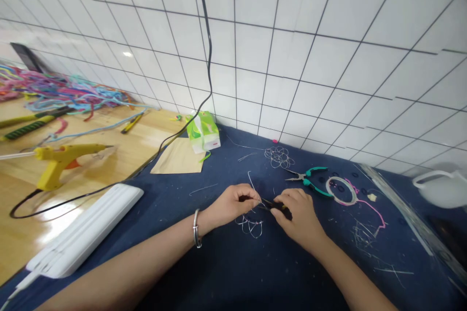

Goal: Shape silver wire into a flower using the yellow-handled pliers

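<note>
My left hand (233, 204), with a silver bangle at its wrist, pinches a thin silver wire bent into several loops (251, 227). The loops hang below my fingers, and one straight end sticks up above them. Opposite it, my right hand (297, 211) is closed around a small dark-handled tool (269, 203) whose two thin tips reach to the wire at my left fingertips. My fingers cover most of this tool, so its exact kind is unclear. Both hands are just above the dark blue cloth (219, 262).
Beyond my hands lie a looped wire coil (279, 156) and teal-handled pliers (306, 176). Right of them are a roll of tape (341, 190), pink cord and wire scraps (363, 235). Leftward are a white power strip (87, 228), a yellow glue gun (54, 160) and a tissue pack (204, 131).
</note>
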A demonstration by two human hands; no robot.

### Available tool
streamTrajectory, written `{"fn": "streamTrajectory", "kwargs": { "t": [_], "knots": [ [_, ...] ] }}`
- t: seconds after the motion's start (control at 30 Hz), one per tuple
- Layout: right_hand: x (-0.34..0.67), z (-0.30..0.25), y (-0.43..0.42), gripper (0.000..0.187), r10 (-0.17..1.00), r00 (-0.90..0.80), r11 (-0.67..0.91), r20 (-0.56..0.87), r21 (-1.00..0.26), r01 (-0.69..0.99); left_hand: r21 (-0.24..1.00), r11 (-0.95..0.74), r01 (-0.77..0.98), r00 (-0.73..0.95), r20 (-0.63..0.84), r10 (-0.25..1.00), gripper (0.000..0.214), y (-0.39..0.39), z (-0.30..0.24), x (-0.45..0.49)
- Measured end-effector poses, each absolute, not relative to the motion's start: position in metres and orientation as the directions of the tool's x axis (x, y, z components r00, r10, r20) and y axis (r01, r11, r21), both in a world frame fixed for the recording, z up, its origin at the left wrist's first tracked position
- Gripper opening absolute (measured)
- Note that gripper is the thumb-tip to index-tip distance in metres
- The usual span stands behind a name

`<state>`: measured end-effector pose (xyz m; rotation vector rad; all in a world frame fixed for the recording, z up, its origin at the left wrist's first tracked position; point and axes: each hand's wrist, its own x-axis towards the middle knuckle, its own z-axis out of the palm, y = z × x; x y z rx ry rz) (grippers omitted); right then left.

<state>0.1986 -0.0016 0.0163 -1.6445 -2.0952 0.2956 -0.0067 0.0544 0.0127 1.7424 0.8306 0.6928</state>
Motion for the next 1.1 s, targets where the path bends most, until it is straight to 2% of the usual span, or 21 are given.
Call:
{"fn": "streamTrajectory", "kwargs": {
  "t": [0.13, 0.2, 0.3, 0.43, 0.57, 0.67, 0.77, 0.93, 1.0, 1.1],
  "knots": [
    [0.189, 0.029, -0.002, 0.024, 0.987, -0.113, 0.160, 0.114, -0.654, 0.740, 0.897, -0.363, 0.251, 0.622, 0.138, 0.771, 0.014, 0.047, 0.014, -0.001],
    [0.181, 0.037, -0.001, 0.026, 0.990, -0.100, 0.144, 0.104, -0.672, 0.727, 0.861, -0.424, 0.281, 0.637, 0.164, 0.754, 0.014, 0.043, 0.015, 0.002],
    [0.170, 0.049, 0.002, 0.016, 0.985, -0.137, 0.171, 0.104, -0.683, 0.711, 0.810, -0.492, 0.320, 0.643, 0.196, 0.740, 0.014, 0.037, 0.020, 0.003],
    [0.165, 0.059, 0.006, 0.014, 0.979, -0.145, 0.203, 0.142, -0.688, 0.697, 0.773, -0.533, 0.346, 0.615, 0.242, 0.751, 0.015, 0.035, 0.032, 0.000],
    [0.164, 0.064, 0.005, 0.011, 0.977, -0.179, 0.205, 0.116, -0.735, 0.646, 0.725, -0.565, 0.394, 0.574, 0.286, 0.767, 0.016, 0.034, 0.040, -0.004],
    [0.160, 0.065, 0.003, 0.017, 0.972, -0.188, 0.233, 0.142, -0.698, 0.677, 0.668, -0.600, 0.441, 0.569, 0.309, 0.762, 0.014, 0.033, 0.041, -0.003],
    [0.159, 0.066, 0.004, 0.009, 0.958, -0.180, 0.282, 0.224, -0.614, 0.737, 0.607, -0.625, 0.490, 0.564, 0.325, 0.759, 0.013, 0.034, 0.042, 0.000],
    [0.165, 0.072, 0.009, 0.009, 0.922, -0.196, 0.342, 0.334, -0.466, 0.816, 0.494, -0.675, 0.549, 0.591, 0.341, 0.730, 0.015, 0.044, 0.051, 0.009],
    [0.169, 0.074, 0.011, 0.010, 0.920, -0.196, 0.349, 0.339, -0.484, 0.802, 0.439, -0.688, 0.577, 0.603, 0.339, 0.722, 0.012, 0.048, 0.054, 0.013],
    [0.174, 0.075, 0.015, 0.018, 0.936, -0.183, 0.335, 0.301, -0.603, 0.724, 0.373, -0.707, 0.601, 0.631, 0.322, 0.706, 0.011, 0.053, 0.055, 0.021]
  ]
}}
